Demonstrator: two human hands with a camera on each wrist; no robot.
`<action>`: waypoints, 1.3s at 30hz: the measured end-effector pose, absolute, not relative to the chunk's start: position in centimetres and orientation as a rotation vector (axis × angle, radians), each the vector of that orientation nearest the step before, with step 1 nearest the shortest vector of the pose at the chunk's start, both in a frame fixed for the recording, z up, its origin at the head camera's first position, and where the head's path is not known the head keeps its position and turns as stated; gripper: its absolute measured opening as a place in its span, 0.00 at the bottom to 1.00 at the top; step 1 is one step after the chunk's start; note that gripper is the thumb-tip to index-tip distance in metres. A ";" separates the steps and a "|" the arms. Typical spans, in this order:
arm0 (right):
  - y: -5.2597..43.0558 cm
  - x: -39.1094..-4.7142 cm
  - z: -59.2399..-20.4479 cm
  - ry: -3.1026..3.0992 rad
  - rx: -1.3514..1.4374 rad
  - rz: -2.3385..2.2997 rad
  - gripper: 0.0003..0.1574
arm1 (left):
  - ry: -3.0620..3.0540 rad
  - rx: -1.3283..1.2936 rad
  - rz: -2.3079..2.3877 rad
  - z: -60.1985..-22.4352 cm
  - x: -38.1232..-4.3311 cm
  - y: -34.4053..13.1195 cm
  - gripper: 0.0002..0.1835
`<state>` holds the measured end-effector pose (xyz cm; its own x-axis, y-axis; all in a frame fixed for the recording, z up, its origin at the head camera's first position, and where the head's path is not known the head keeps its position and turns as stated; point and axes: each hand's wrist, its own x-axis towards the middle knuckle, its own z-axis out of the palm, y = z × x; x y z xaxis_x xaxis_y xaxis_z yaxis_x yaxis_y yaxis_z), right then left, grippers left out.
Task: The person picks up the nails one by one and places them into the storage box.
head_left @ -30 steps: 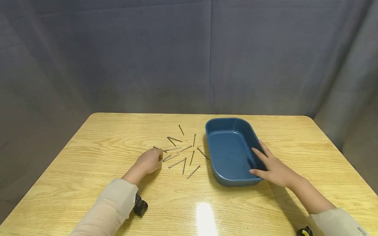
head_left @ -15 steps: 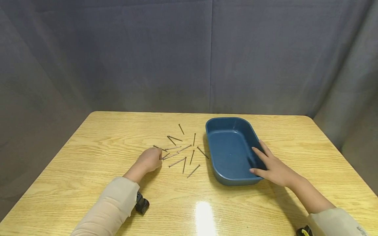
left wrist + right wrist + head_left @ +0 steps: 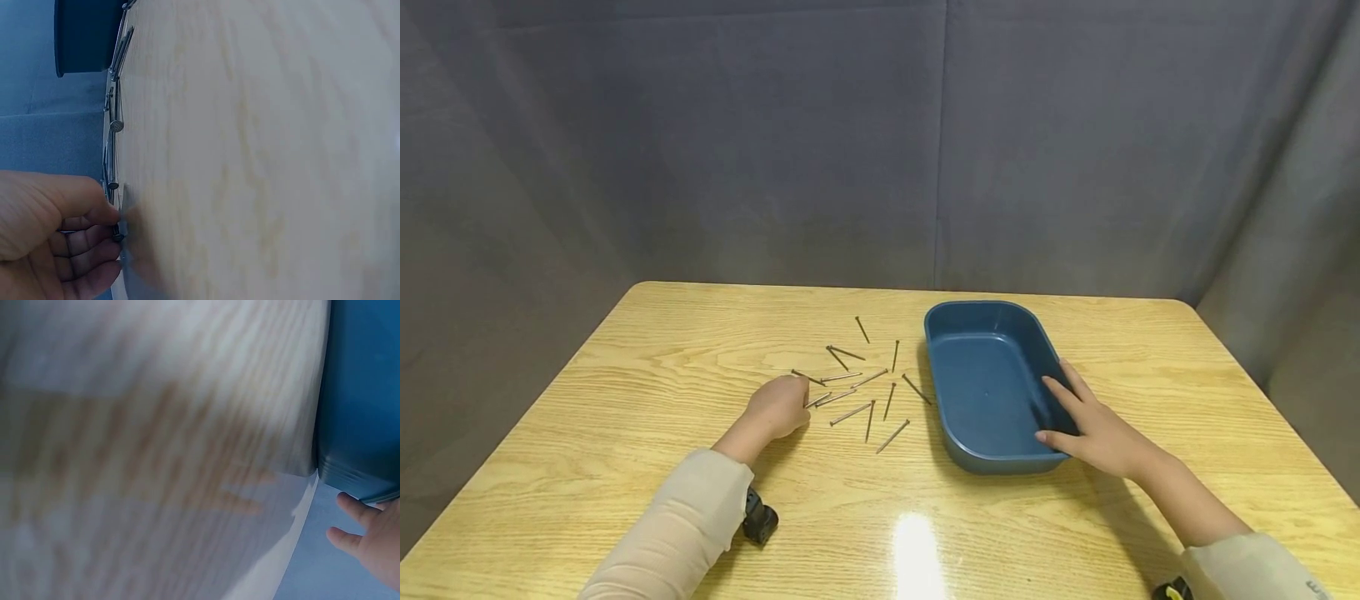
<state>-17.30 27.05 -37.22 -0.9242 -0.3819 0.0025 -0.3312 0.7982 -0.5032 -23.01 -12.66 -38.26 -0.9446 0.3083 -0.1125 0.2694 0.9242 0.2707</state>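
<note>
Nail [image 3: 818,400] slid slightly toward left hand [image 3: 777,407], which pinched it; second nail [image 3: 836,397] just beyond lay kinda close, could've snagged.

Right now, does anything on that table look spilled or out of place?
Only the loose nails: they lie scattered on the table at mixed angles beside the blue bin, looking spilled rather than lined up. Nothing looks damaged.
</note>
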 end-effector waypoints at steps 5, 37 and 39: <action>27.1 -17.3 -37.3 2.887 -0.579 -0.793 0.48 | 2.932 0.466 0.421 -38.2 -23.0 -12.9 0.05; 27.1 -17.2 -37.1 2.892 -0.586 -0.782 0.46 | 2.865 0.595 0.627 -37.6 -22.5 -11.8 0.07; 27.0 -17.1 -37.2 2.883 -0.585 -0.797 0.46 | 2.859 0.602 0.649 -37.6 -22.4 -11.6 0.07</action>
